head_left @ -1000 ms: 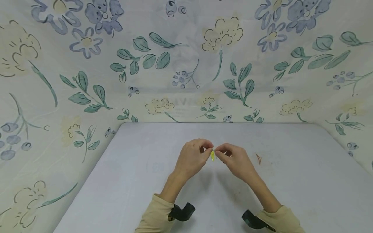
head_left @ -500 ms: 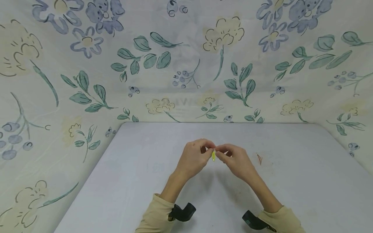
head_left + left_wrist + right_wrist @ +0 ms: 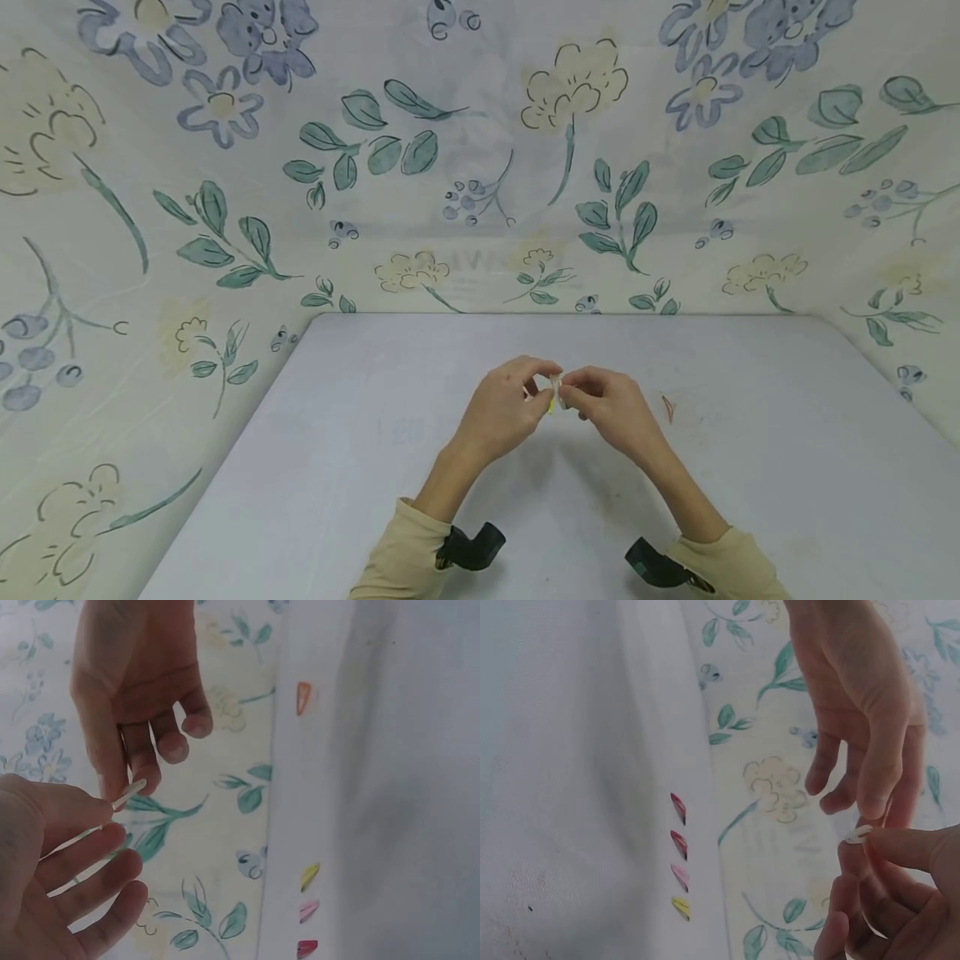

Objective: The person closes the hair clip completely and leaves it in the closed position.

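Observation:
A small white snap hair clip (image 3: pixel 556 383) is between the fingertips of both hands, above the table. My left hand (image 3: pixel 504 404) pinches one end of it. The thumb and fingers of my right hand (image 3: pixel 617 408) pinch the other end; in the right wrist view the white clip (image 3: pixel 857 835) shows under the right thumb. Below the hands, a yellow hair clip (image 3: pixel 551 407) lies on the table, partly hidden by the left hand. An orange hair clip (image 3: pixel 667 408) lies to the right of the right hand.
On the white table (image 3: pixel 337 467), a pink clip (image 3: pixel 679 877) and two red clips, one a dark red clip (image 3: pixel 679 844), lie in a row with the yellow one. A flowered cloth (image 3: pixel 465 167) hangs behind the table.
The fingertips have moved slightly apart and a little to the right, and the white clip now shows between them. The clips on the table have not moved.

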Demonstrator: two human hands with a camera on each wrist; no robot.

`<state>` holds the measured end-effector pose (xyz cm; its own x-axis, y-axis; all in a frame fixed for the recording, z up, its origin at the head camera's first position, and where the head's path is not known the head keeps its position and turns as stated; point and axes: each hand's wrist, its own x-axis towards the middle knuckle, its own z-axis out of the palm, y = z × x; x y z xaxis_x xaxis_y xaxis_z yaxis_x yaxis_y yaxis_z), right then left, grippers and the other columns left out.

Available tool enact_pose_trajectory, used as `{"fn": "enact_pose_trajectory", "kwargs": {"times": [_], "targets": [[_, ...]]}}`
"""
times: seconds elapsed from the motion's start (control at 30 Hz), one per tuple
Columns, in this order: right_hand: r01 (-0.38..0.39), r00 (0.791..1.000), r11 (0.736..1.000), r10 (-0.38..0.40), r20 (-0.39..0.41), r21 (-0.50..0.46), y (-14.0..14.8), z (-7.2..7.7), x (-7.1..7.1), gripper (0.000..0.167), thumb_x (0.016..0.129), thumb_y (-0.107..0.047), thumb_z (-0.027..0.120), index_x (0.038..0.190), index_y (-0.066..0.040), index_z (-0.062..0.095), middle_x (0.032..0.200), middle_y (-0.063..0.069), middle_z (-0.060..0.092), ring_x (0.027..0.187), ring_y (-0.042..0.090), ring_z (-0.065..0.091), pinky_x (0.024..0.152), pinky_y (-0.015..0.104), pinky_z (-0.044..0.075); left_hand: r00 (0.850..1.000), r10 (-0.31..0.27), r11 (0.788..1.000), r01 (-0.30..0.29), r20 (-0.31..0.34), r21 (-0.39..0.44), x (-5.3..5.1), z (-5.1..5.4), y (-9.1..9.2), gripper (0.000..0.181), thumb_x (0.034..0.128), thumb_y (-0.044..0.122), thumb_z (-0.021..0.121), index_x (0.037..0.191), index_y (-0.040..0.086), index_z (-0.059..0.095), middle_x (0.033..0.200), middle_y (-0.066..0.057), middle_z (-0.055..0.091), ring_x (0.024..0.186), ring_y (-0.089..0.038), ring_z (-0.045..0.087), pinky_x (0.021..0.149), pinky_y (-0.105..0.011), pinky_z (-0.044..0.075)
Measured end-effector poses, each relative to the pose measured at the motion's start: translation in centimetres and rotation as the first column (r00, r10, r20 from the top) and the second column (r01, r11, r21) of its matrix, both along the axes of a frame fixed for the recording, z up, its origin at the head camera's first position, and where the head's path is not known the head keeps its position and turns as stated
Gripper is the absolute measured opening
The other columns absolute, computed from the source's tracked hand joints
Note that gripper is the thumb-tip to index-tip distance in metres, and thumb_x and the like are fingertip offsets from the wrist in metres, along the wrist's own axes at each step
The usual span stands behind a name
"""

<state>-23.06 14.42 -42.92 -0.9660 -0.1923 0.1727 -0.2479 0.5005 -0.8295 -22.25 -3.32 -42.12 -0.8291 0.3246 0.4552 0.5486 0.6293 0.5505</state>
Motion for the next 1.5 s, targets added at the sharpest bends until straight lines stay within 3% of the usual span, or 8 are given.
{"fn": "enact_pose_trajectory", "kwargs": {"times": [0.37, 0.77, 0.93, 1.03, 1.2, 1.5], "targets": [[0.029, 0.991, 0.995, -0.015, 0.135, -0.099, 0.7, -0.3, -0.7, 0.024, 0.094, -0.019, 0.064, 0.111, -0.002, 0.068, 0.088, 0.006, 0.071, 0.071, 0.018, 0.058, 0.066, 0.032, 0.049, 0.998, -0.002, 0.984, 0.013, 0.059, -0.178, 0.1, -0.6, 0.6, 0.046, 0.0921, 0.021, 0.068, 0.136, 0.014, 0.058, 0.137, -0.001, 0.059, 0.104, -0.016, 0.063, 0.08, -0.03, 0.054], [0.066, 0.979, 0.991, -0.043, 0.199, -0.114, 0.7, -1.8, -1.4, 0.029, 0.092, -0.018, 0.065, 0.114, 0.001, 0.067, 0.083, 0.005, 0.071, 0.067, 0.015, 0.056, 0.063, 0.029, 0.047, 1.0, 0.012, 0.974, -0.005, 0.029, -0.226, -1.0, -2.3, 1.1, 0.039, 0.0924, 0.021, 0.068, 0.13, 0.014, 0.062, 0.131, -0.001, 0.063, 0.113, -0.019, 0.061, 0.088, -0.034, 0.053], [0.107, 0.967, 0.986, -0.073, 0.245, -0.125, 0.6, -2.8, -2.1, 0.031, 0.091, -0.018, 0.065, 0.114, 0.002, 0.068, 0.08, 0.004, 0.071, 0.064, 0.013, 0.055, 0.061, 0.025, 0.046, 0.999, 0.027, 0.963, -0.014, 0.045, -0.269, -1.8, -3.2, 1.4, 0.039, 0.0918, 0.022, 0.069, 0.13, 0.014, 0.063, 0.131, -0.001, 0.063, 0.123, -0.021, 0.057, 0.095, -0.037, 0.051], [0.121, 0.962, 0.988, -0.092, 0.257, -0.096, 0.8, -3.2, -2.2, 0.033, 0.092, -0.019, 0.065, 0.117, 0.003, 0.067, 0.082, 0.005, 0.072, 0.064, 0.013, 0.054, 0.06, 0.025, 0.045, 0.999, 0.02, 0.952, -0.01, 0.03, -0.307, -2.3, -3.6, 1.8, 0.039, 0.0905, 0.025, 0.071, 0.128, 0.014, 0.064, 0.129, -0.001, 0.065, 0.121, -0.021, 0.059, 0.095, -0.038, 0.051], [0.127, 0.96, 0.991, -0.111, 0.255, -0.045, 1.1, -3.1, -3.1, 0.034, 0.093, -0.019, 0.064, 0.119, 0.002, 0.067, 0.084, 0.006, 0.073, 0.064, 0.013, 0.054, 0.058, 0.024, 0.044, 0.999, 0.034, 0.925, -0.028, 0.009, -0.38, -3.5, -3.5, 2.4, 0.04, 0.0895, 0.03, 0.072, 0.127, 0.016, 0.066, 0.125, -0.001, 0.067, 0.115, -0.023, 0.062, 0.092, -0.041, 0.05], [0.147, 0.955, 0.989, -0.151, 0.256, 0.036, 0.8, -2.8, -5.1, 0.035, 0.09, -0.019, 0.064, 0.119, 0.0, 0.069, 0.084, 0.007, 0.071, 0.061, 0.012, 0.053, 0.057, 0.026, 0.04, 0.994, 0.089, 0.882, -0.046, 0.07, -0.469, -5.9, -3.4, 3.0, 0.039, 0.0913, 0.033, 0.068, 0.128, 0.019, 0.066, 0.125, 0.0, 0.067, 0.116, -0.022, 0.061, 0.093, -0.044, 0.049]]}}
